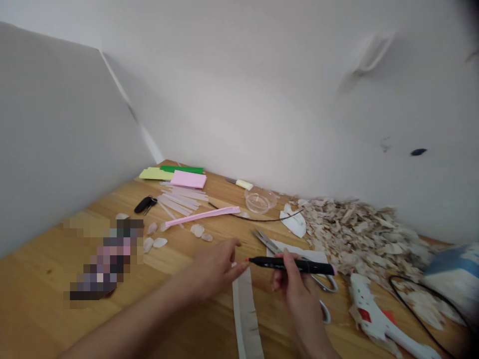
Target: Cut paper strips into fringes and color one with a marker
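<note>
My left hand (219, 262) is at the far end of a long, pale paper strip (247, 314). Its thumb lies across the strip and its index finger stretches above; the other fingers are partly hidden. In my right hand (295, 284) is a black marker (292, 264), held nearly level. The marker's orange tip points left, close to my left thumb and the strip's end. Behind the marker lie scissors (270, 242) with open blades and grey handles, partly over a white piece of paper (318, 256). Part of the scissors is covered by my right hand.
A large heap of pale petal-like scraps (359, 224) and a white glue gun (374, 314) with a black cord lie right. Farther back are a pink strip (202, 216), translucent sticks (183, 199), coloured paper (189, 179), a clear dish (261, 200), a knife (243, 184) and keys (145, 204).
</note>
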Tool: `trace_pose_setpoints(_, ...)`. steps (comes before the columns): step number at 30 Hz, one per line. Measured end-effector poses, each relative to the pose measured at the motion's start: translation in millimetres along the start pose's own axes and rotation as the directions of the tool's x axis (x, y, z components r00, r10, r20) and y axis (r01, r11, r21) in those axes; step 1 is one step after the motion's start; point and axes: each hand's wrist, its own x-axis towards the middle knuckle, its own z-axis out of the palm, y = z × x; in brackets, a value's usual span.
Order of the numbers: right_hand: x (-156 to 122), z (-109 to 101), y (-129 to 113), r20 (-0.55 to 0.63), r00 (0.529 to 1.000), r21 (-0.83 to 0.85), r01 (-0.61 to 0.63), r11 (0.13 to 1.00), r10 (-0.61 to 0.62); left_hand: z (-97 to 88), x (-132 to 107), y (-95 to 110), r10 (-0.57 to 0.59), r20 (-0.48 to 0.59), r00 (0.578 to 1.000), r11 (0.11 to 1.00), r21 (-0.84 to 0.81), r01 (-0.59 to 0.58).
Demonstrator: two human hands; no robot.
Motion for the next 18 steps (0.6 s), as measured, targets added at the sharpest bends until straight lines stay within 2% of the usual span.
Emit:
trace_pose_setpoints(3, 1, -5, 9, -0.002, 1.0, -0.019, 0.031, 0.999, -0.031, 7.7, 8, -23, -0.005, -0.061, 0.998, 0.997, 0.083, 0.01)
trace_pose_setpoints(6, -2, -5, 17, 0.0, 0.999, -0.009, 0.044, 0.999, -0.044, 12.5, 12, -38, 0.019, -0.07, 0.997, 0.988, 0.153, -0.008)
trace_pose_setpoints(11, -7, -9, 25, 0.004, 1.0, -0.055, 0.022, 0.998, -0.022, 6.0, 1, -37, 0.089, -0.033, 0.995, 0.974, 0.211, -0.08)
trace_pose_setpoints(12, -8, -12, 26, 0.0, 1.0, -0.066, 0.018, 0.998, -0.018, 4.0, -4, -34, 0.125, 0.008, 0.992, 0.969, 0.213, -0.124)
trace_pose_setpoints(14, -8, -17, 28, -0.005, 1.0, -0.076, 0.008, 0.997, -0.008, 2.1, -15, -30, 0.234, 0.158, 0.959, 0.936, 0.229, -0.266)
trace_pose_setpoints(16, -7, -21, 31, -0.003, 1.0, -0.077, 0.0, 0.997, -0.001, 3.6, -24, -28, 0.262, 0.26, 0.929, 0.925, 0.207, -0.319)
trace_pose_setpoints(18, -6, -25, 33, 0.002, 1.0, -0.075, 0.0, 0.997, 0.0, 8.4, -30, -29, 0.259, 0.316, 0.913, 0.934, 0.161, -0.32)
